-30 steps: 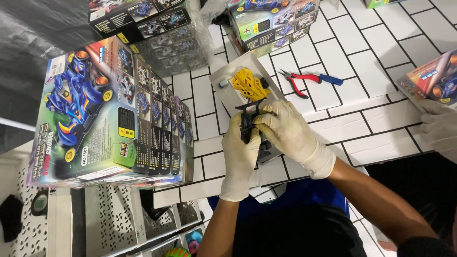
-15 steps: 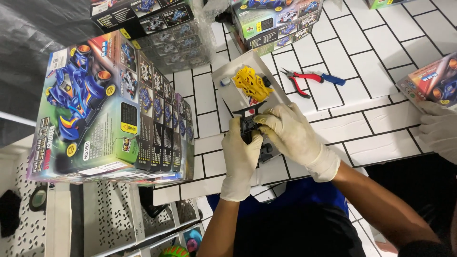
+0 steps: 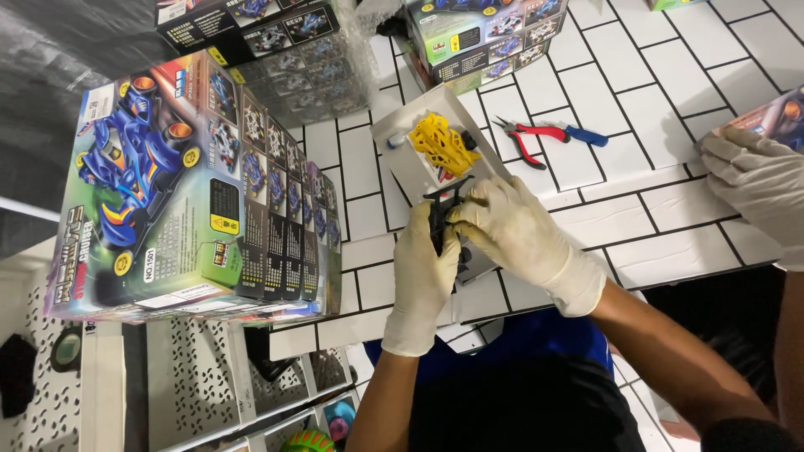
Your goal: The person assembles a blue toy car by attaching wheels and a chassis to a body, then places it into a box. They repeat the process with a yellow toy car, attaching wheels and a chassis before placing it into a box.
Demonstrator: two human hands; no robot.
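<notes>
Both gloved hands are bunched together over the open white kit tray [image 3: 394, 138], pinching a small black plastic chassis piece [image 3: 439, 219]: left hand [image 3: 421, 272] grips it from below, right hand [image 3: 511, 230] has its fingertips clamped on the top edge. Looks like the fitting stage on a toy race car kit, something getting pressed or snapped onto that black part, though the exact bit under the fingers is hidden. The yellow body frame [image 3: 441, 144] sits loose in the tray just beyond the hands, so I'd guess whatever comes after needs a steady grip and lining up small tabs. Red-and-blue handled pliers [image 3: 544, 134] lie on the tiled table [image 3: 636, 84] nearby. Big stack of toy car boxes [image 3: 184, 184] on the left, and another person's gloved hand [image 3: 754, 180] at the right edge.
</notes>
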